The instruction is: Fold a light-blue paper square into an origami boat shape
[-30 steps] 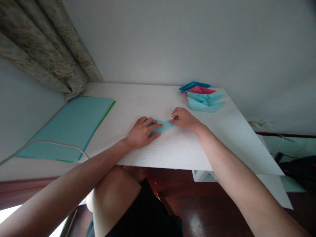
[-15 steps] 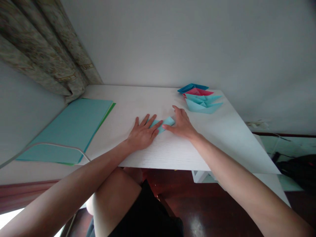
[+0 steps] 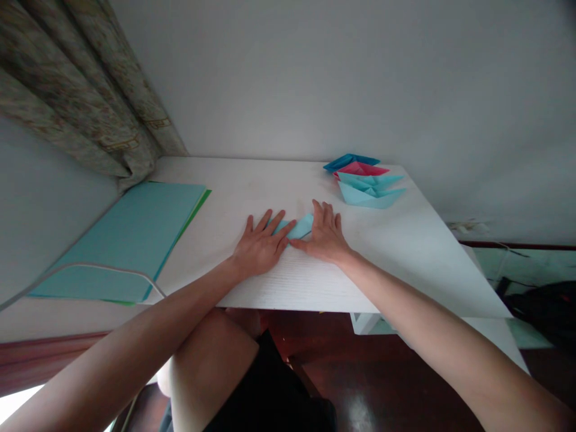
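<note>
Nearest to us we noted a bent leg (image 3: 216, 360) and black clothing (image 3: 270, 390) below the front edge of the white table (image 3: 306, 288). Between that edge and both hands we saw a strip of grained tabletop.

We recorded the left hand (image 3: 260, 245) as palm down and wide, its fingers fanned, lying flat over the left part of a folded light-blue paper (image 3: 301, 228). The right hand (image 3: 327, 235) was also wide: fingers extended away from us, thumb stretched leftward along the paper's near side. The paper lay on the table between the hands, its right end meeting the right hand; how much was covered we could not tell. The thumb tips were very close; contact was unclear.

To the left we logged a stack of light-blue sheets (image 3: 130, 234), well apart from the left hand, with a green edge (image 3: 204, 199) showing and a pale cable (image 3: 103, 266) across its near part.

Beyond the right hand, near its fingertips, we counted four paper boats: two light-blue boats (image 3: 372, 198), a pink boat (image 3: 362, 168) and a dark-blue boat (image 3: 352, 161). Tabletop extended past the fingers to the back edge, where the grey wall (image 3: 297, 78) rose.
</note>
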`<move>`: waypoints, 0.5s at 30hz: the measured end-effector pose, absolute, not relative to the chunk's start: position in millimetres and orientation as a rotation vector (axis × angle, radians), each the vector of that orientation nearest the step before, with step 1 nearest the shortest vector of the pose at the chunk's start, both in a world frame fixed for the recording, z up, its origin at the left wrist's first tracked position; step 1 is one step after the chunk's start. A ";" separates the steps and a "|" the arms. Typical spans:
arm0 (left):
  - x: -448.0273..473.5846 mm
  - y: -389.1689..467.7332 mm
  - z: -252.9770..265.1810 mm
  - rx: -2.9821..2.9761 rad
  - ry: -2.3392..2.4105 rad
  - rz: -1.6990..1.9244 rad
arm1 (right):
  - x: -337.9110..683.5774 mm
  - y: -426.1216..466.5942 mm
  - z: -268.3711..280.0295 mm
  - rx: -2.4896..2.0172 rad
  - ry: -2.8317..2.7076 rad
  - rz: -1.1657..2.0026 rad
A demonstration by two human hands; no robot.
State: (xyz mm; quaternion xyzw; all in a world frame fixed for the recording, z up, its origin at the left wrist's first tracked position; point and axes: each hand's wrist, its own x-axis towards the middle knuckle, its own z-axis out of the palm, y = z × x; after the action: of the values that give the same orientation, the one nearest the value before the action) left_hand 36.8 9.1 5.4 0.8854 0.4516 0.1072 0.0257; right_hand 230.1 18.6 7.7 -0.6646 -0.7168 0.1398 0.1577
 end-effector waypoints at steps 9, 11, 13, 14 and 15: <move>36.8 8.0 8.5 2.739 1.400 0.283 | 257.3 35.1 4.8 -1.894 -1.870 0.423; 35.6 8.6 9.2 2.729 1.397 0.285 | 262.9 40.7 2.7 -1.890 -1.827 0.422; 33.3 9.8 9.9 2.717 1.363 0.284 | 267.9 45.9 2.3 -1.897 -1.794 0.421; 31.9 10.6 10.1 2.710 1.335 0.281 | 270.3 48.0 2.8 -1.900 -1.783 0.421; 30.5 11.4 10.1 2.704 1.306 0.279 | 272.6 49.7 3.7 -1.898 -1.776 0.419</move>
State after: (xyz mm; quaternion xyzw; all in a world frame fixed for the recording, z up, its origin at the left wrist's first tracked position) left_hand 30.5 11.4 10.1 0.8948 0.4322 0.0925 0.0630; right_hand 272.6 49.7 3.7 -0.6977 -0.6529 0.1538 0.2515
